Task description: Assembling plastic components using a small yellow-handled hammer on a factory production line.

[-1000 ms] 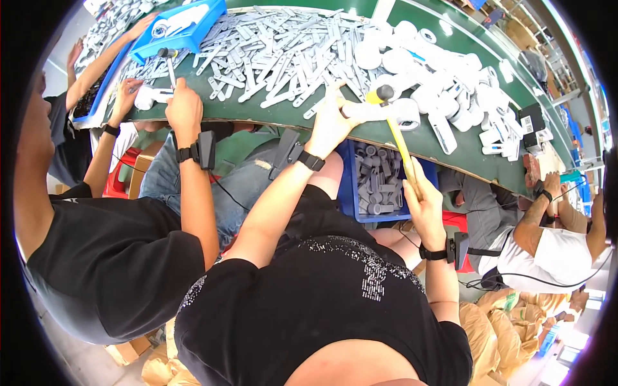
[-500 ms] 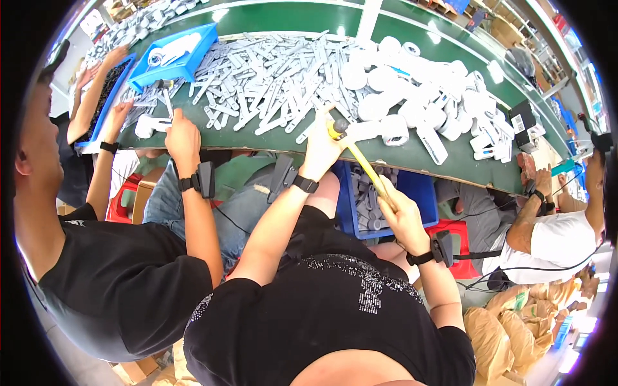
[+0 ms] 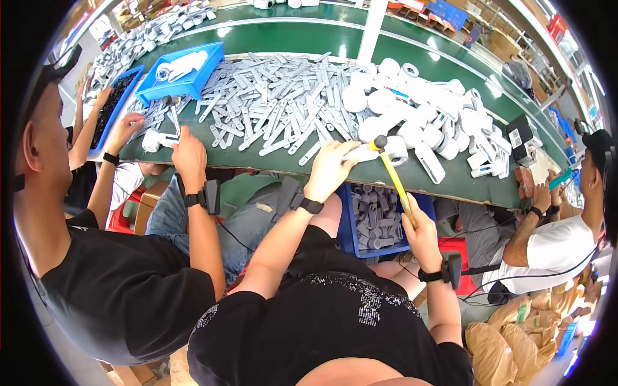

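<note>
My right hand (image 3: 420, 230) is closed round the yellow handle of a hammer (image 3: 395, 180). The hammer's dark-ended head is at the white round-ended plastic part (image 3: 362, 154); whether they touch I cannot tell. At the bench edge, my left hand (image 3: 331, 168) holds this part by its handle end, fingers partly covering it. Behind the left hand spreads a pile of loose grey plastic strips (image 3: 270, 96). A heap of white round-headed parts (image 3: 425, 122) lies right of it on the green bench (image 3: 215, 157).
Below the bench edge, a blue crate (image 3: 347, 222) holds grey parts. A blue tray (image 3: 151, 90) with white pieces stands at the left. One co-worker (image 3: 122, 283) sits close on my left with a hammer; another (image 3: 541, 238) sits at the right. A black box (image 3: 523, 135) stands right of the white heap.
The hammer head has shifted right, from over my left hand to over the white part. My right hand has moved slightly right and down. The whole view has dipped a little.
</note>
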The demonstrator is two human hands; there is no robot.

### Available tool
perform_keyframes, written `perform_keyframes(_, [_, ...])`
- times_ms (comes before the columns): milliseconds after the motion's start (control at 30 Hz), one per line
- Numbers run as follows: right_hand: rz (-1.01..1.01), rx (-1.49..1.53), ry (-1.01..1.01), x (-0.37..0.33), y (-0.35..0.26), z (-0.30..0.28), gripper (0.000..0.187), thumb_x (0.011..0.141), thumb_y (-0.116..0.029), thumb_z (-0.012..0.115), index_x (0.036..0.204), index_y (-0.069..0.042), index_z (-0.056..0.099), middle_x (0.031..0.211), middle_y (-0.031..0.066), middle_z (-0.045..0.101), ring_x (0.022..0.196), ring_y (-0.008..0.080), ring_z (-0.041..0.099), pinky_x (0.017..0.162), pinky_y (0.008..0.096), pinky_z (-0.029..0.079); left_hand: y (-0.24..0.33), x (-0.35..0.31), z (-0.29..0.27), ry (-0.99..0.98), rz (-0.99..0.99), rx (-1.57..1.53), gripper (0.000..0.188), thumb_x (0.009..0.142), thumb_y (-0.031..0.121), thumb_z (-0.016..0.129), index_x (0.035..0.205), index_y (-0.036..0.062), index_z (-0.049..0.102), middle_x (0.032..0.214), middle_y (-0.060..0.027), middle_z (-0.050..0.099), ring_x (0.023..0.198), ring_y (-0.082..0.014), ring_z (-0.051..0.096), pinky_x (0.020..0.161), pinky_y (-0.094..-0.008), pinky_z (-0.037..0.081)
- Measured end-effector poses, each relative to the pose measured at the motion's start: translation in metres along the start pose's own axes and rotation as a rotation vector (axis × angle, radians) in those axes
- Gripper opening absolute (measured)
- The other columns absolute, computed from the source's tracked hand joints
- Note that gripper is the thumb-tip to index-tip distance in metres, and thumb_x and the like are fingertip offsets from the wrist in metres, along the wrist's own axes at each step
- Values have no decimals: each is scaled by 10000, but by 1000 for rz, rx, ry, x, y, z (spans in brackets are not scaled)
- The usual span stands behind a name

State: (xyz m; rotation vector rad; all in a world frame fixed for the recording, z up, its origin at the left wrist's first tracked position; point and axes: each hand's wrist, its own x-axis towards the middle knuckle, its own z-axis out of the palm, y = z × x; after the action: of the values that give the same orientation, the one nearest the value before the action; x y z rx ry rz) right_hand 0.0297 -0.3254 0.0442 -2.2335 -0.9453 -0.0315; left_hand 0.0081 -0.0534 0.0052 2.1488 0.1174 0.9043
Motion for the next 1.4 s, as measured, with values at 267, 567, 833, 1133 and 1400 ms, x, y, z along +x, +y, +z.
perform_keyframes(267, [131, 388, 179, -12, 6, -1, 508, 883, 6, 602, 1374, -18, 478, 760, -26, 568, 530, 15, 447, 468, 186, 362, 5, 12, 12, -78, 232, 262, 363, 793, 70, 668, 1153, 108, 650, 909, -95, 583, 864, -287, 549, 777, -384, 455])
perform_keyframes(567, [461, 779, 322, -54, 19, 9, 502, 912, 26, 555, 1398, -13, 437, 719, -3, 539, 488, 37, 449, 411, 184, 368, 11, 39, -50, -8, -36, -50, 371, 788, -7, 564, 1139, 80, 650, 1014, -140, 625, 933, -311, 578, 867, -364, 465])
perform_keyframes(833, [515, 681, 307, -63, 52, 6, 494, 921, 21, 541, 1402, -7, 430, 701, -2, 537, 470, 42, 442, 410, 188, 362, -108, 254, -62, 159, 22, 563, 197, 819, 189, 617, 934, 44, 683, 897, -204, 681, 888, -364, 646, 813, -465, 506])
perform_keyframes(1133, [635, 669, 416, -57, 52, -6, 507, 899, 8, 589, 1389, -29, 463, 644, -58, 452, 466, 19, 401, 417, 187, 313, -146, 327, 27, 109, -137, 717, 474, 820, 348, 633, 1269, 203, 584, 1248, -172, 573, 1264, -394, 411, 967, -545, 378])
perform_keyframes(1400, [630, 661, 474, -72, 62, -11, 491, 907, 8, 574, 1384, -15, 462, 645, -48, 475, 458, 21, 405, 421, 188, 329, 54, 149, 90, -316, 371, 74, 289, 872, 188, 612, 1146, 100, 636, 1034, -141, 672, 851, -295, 668, 762, -383, 523])
